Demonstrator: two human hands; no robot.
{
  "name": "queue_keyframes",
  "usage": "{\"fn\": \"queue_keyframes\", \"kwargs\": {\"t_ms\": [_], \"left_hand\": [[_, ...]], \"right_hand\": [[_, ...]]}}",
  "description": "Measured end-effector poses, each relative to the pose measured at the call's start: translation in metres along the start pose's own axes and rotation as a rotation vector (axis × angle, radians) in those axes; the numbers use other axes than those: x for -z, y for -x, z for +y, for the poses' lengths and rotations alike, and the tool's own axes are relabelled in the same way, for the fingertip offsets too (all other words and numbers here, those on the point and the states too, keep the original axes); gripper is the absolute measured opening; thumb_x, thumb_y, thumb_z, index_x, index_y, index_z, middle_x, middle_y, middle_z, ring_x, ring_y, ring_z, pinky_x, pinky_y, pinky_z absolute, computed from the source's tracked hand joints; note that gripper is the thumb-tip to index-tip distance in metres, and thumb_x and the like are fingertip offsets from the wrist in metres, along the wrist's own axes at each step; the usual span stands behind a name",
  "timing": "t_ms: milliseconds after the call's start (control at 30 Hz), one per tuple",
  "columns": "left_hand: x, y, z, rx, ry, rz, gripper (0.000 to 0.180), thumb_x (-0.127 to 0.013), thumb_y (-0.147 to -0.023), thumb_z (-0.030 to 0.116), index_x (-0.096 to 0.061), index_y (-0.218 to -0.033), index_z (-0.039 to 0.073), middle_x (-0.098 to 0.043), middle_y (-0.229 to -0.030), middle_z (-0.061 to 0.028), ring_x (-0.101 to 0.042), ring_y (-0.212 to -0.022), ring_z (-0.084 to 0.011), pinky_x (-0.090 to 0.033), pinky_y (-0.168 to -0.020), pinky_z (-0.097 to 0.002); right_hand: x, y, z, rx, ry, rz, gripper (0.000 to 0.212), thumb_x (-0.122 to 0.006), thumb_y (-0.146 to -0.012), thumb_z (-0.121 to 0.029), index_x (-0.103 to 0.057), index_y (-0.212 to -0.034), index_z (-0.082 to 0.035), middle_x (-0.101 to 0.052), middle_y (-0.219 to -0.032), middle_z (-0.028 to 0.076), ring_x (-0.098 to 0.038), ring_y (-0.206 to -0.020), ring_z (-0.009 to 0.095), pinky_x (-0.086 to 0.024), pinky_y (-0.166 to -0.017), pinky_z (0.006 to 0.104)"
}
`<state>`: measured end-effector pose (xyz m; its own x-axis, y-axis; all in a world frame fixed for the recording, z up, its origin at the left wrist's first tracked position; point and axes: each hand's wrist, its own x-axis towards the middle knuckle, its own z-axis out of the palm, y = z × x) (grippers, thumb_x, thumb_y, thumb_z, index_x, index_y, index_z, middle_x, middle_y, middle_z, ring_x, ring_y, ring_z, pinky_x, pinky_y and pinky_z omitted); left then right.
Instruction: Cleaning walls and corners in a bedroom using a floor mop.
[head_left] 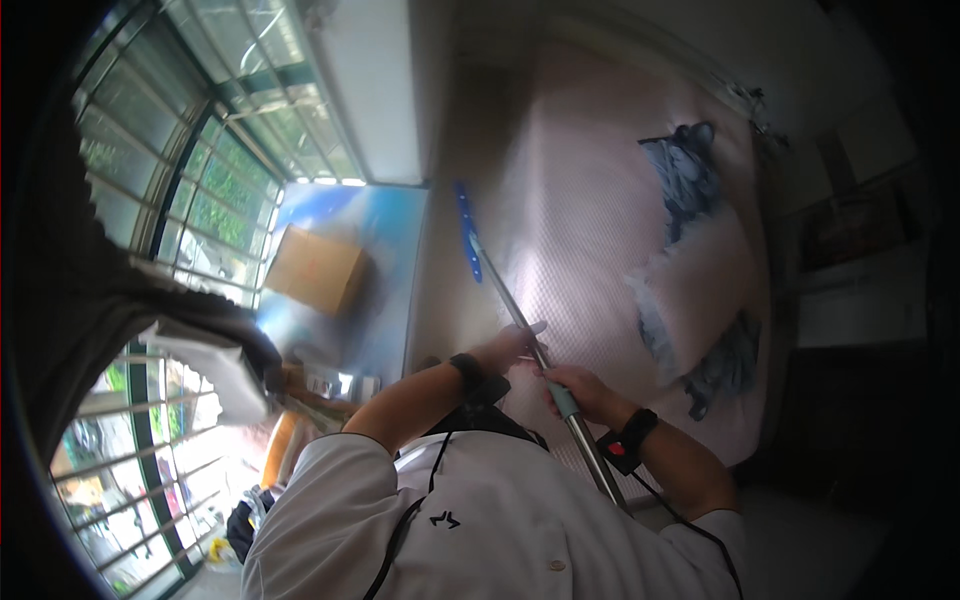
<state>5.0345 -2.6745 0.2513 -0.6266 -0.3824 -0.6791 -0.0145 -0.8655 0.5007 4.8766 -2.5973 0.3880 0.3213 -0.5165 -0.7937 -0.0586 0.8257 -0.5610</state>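
Left hand wraps the pole of a blue-headed mop, thumb across it; right hand closes round it nearer the body. Mop head lies over the floor strip between bed and blue-topped table. Step in hand: apparently a two-handed floor stroke. Next move likely calls for steering clear of the bed's edge.

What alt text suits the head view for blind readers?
A person's left grip and right grip hold a metal pole with a blue head over floor between a pink bed and a blue surface bearing a cardboard box; barred windows stand at left.
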Motion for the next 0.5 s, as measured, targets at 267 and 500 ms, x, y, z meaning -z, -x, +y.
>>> {"fn": "queue_keyframes", "kwargs": {"t_ms": [267, 500], "left_hand": [[0.029, -0.078, 0.076, -0.131, 0.071, 0.334, 0.033, -0.059, -0.088, 0.021, -0.051, -0.107, -0.005, -0.058, -0.081, -0.0131, -0.060, -0.059, -0.0250, -0.049, -0.056, -0.0380], [0.076, -0.139, 0.163, -0.250, 0.200, 0.396, 0.041, -0.058, -0.087, 0.018, -0.047, -0.113, -0.011, -0.056, -0.081, -0.0149, -0.061, -0.063, -0.0270, -0.054, -0.050, -0.0417]], "right_hand": [[0.006, 0.058, -0.067, -0.021, 0.058, 0.086, 0.069, -0.052, -0.100, -0.035, -0.020, -0.149, 0.001, -0.063, -0.104, 0.014, -0.065, -0.085, 0.019, -0.056, -0.075, 0.0364], [-0.003, 0.143, -0.114, -0.187, 0.143, 0.086, 0.076, -0.057, -0.099, -0.019, -0.008, -0.154, -0.003, -0.062, -0.115, 0.017, -0.065, -0.093, 0.021, -0.057, -0.084, 0.0368]]}}
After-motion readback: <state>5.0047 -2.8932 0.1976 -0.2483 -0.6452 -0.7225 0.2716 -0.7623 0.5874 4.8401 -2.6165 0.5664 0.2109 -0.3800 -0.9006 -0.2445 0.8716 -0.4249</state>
